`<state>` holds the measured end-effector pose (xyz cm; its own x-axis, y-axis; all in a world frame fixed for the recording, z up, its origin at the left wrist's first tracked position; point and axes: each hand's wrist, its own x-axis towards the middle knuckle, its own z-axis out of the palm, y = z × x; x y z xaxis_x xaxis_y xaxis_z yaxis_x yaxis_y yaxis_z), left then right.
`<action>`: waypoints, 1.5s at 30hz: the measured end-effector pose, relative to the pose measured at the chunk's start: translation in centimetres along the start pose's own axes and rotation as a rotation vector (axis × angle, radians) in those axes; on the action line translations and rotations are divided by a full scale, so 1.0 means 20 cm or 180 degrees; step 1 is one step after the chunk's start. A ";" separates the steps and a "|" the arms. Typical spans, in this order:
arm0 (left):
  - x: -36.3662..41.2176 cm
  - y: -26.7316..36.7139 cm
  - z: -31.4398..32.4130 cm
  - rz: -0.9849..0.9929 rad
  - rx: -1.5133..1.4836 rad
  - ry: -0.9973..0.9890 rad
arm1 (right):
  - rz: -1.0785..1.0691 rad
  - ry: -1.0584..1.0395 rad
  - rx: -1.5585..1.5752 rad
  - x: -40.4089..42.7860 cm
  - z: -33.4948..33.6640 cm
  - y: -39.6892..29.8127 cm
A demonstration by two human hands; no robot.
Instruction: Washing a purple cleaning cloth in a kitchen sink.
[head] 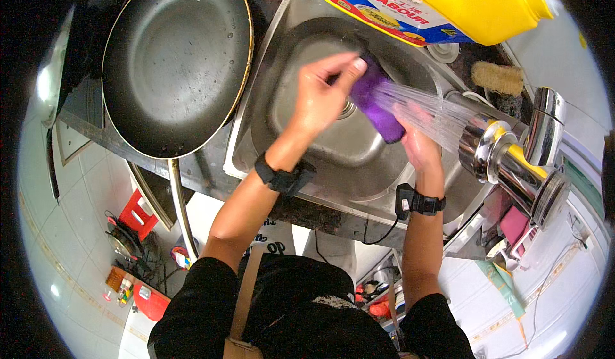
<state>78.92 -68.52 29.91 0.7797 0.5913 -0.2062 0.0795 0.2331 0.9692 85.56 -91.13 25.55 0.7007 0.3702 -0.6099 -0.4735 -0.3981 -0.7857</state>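
A wet purple cloth [379, 114] is stretched between both hands over the stainless steel sink [307, 166]. My left hand [324, 87] pinches its upper end between thumb and fingers, slightly blurred. At the lower right end, my right hand [420, 135] holds the cloth, its fingers partly hidden by spray. Water streams from the chrome faucet [480, 142] on the right onto the cloth and the right hand. Each wrist carries a black strap with a small device.
A large frying pan [178, 65] stands left of the sink, its handle pointing towards me. Beyond the sink lies a yellow detergent jug [461, 3]. A scrubbing brush [497, 77] is behind the faucet. A cable hangs from the right wrist device at the counter's front edge.
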 end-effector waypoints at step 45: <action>-0.16 -0.25 0.01 -0.2646 -0.4090 -0.0565 | -0.2832 -0.0463 -0.1981 -0.31 0.38 -0.38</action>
<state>76.12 -71.87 25.73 0.8565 -0.1131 -0.5035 0.0162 0.9811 -0.1928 80.78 -83.93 34.47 0.5692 0.8146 0.1111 0.5518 -0.2784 -0.7861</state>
